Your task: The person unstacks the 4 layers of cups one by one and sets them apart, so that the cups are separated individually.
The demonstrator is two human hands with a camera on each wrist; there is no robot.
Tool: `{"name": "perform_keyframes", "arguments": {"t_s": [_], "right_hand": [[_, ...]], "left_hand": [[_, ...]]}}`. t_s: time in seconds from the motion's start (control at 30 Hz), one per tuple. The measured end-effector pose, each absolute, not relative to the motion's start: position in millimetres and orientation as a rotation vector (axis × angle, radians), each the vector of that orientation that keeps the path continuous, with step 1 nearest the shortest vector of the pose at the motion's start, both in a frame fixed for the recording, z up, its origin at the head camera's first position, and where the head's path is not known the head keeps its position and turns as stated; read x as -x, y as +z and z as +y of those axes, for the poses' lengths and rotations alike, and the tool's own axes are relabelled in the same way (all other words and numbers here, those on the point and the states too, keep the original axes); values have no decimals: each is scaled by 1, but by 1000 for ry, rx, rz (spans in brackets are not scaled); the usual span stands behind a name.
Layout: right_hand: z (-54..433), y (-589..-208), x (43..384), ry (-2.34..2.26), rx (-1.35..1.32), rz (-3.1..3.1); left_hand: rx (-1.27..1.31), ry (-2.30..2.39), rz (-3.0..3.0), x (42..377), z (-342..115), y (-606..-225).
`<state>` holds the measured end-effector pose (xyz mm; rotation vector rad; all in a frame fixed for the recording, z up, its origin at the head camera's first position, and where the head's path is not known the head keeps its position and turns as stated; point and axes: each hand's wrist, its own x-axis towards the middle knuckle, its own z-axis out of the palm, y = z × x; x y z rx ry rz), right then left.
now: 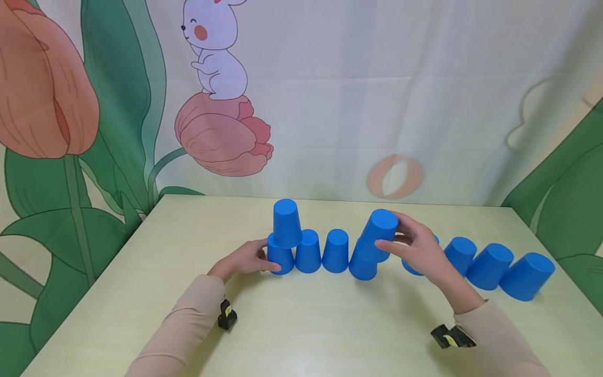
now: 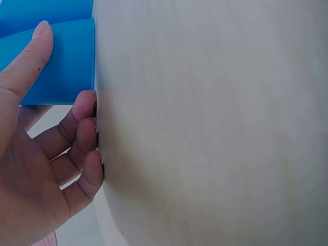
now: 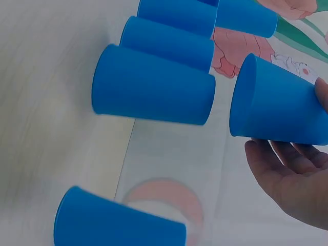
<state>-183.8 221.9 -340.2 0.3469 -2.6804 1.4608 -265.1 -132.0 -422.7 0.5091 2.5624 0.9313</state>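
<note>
Right grip (image 1: 419,247) holding blue cup (image 1: 380,228) aloft, left grip (image 1: 246,257) holding lower-left cup (image 1: 280,260)

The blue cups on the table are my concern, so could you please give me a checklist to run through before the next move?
1. Right hand grips the raised cup: ok, thumb and fingers hold its sides.
2. Raised cup set down: not ok, the right wrist view shows a gap to the nearest row cup.
3. Left hand on the leftmost row cup: ok, its thumb touches it.
4. Upper left cup mouth down on the row: ok.
5. Raised cup level: cannot tell, the views are angled.
</note>
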Motion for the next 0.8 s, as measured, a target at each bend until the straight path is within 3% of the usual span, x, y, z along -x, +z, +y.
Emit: {"name": "perform_keyframes", "arguments": {"t_s": [0.8], "right_hand": [[285, -355, 158, 1264, -231, -2779]], "left_hand": [[-552, 978, 2522, 266, -133, -423]]}}
